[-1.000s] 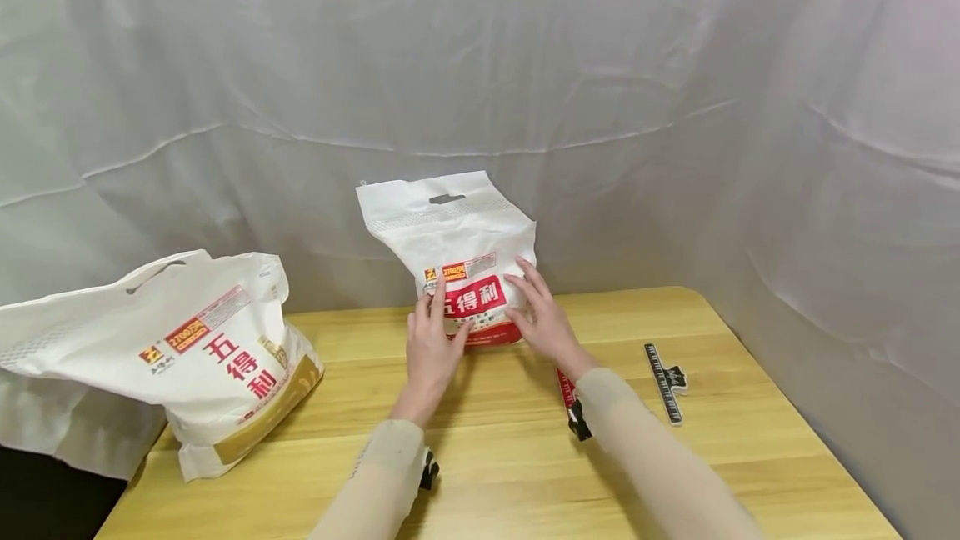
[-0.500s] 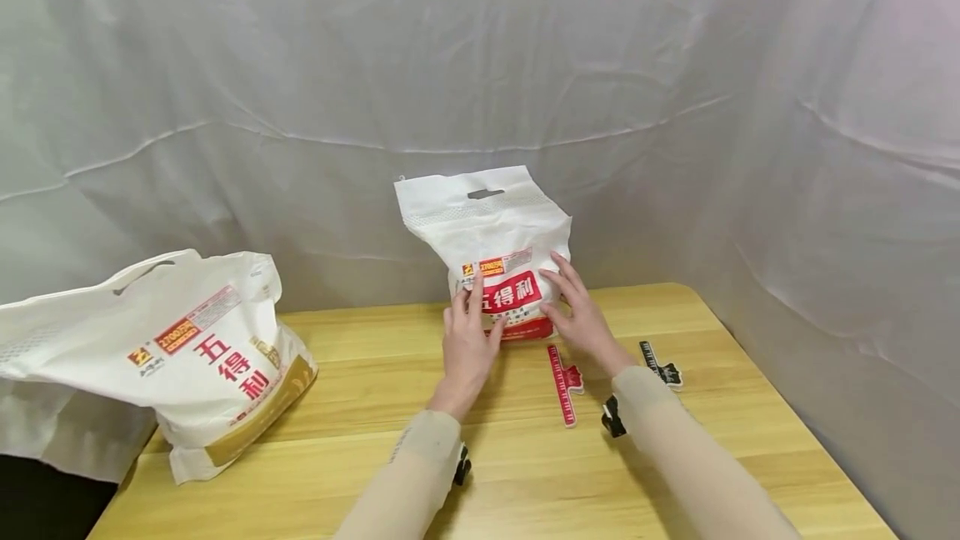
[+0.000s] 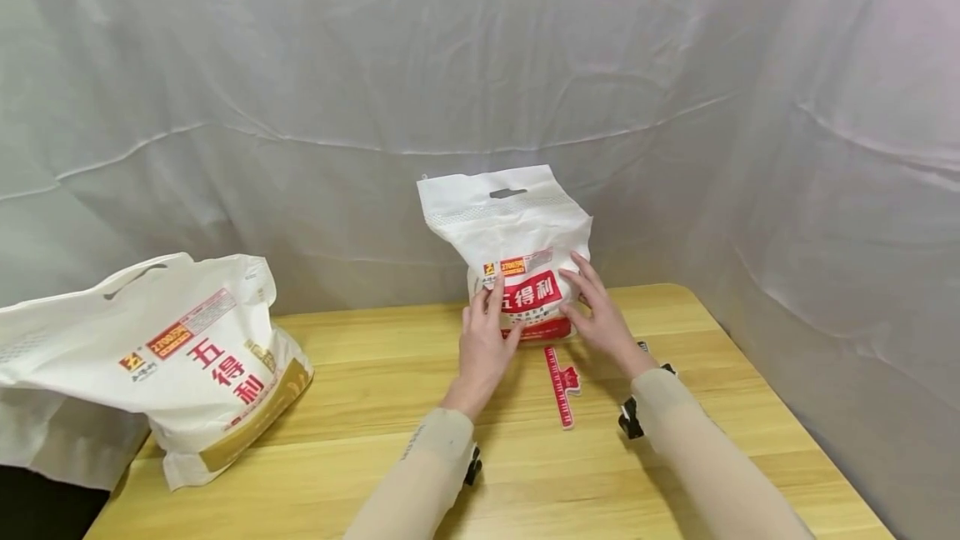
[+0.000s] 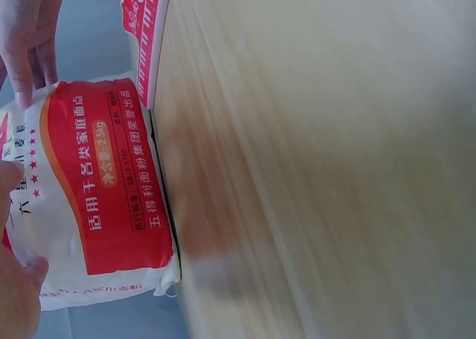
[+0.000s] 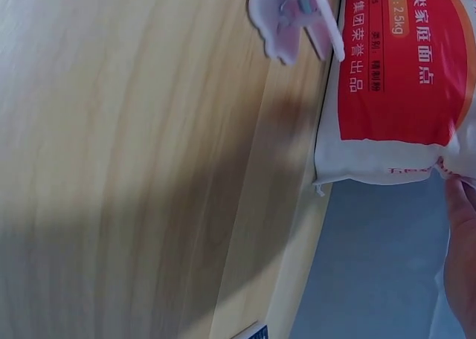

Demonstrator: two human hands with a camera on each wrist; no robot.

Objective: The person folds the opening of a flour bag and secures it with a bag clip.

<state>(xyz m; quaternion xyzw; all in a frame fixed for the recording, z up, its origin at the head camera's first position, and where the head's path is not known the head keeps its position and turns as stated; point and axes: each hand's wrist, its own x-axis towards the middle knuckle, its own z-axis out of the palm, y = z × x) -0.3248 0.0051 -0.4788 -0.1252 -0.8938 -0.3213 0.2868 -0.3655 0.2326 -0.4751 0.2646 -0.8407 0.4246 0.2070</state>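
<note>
A white flour bag (image 3: 502,232) with a red label and a slotted handle strip stands at the back of the table, tilted slightly left. Its lower front, printed red, fills part of both wrist views. My left hand (image 3: 485,348) lies against its left side, thumb and fingers spread over the front. On the opposite side, my right hand (image 3: 602,325) has its fingertips against the bag's right face. Just in front of the bag lies a red clip with a ruler-like edge (image 3: 558,388). A similar black clip (image 3: 670,369) is mostly hidden behind my right wrist.
A larger white flour bag (image 3: 217,357) with a gold base leans at the table's left end, its upper part sagging left. Grey curtain (image 3: 330,173) hangs behind and on both sides of the wooden table (image 3: 382,365).
The red-labelled flour bag has moved right along the back of the table, with both hands on it. The red clip has come out from behind my right arm; the black one is now mostly covered.
</note>
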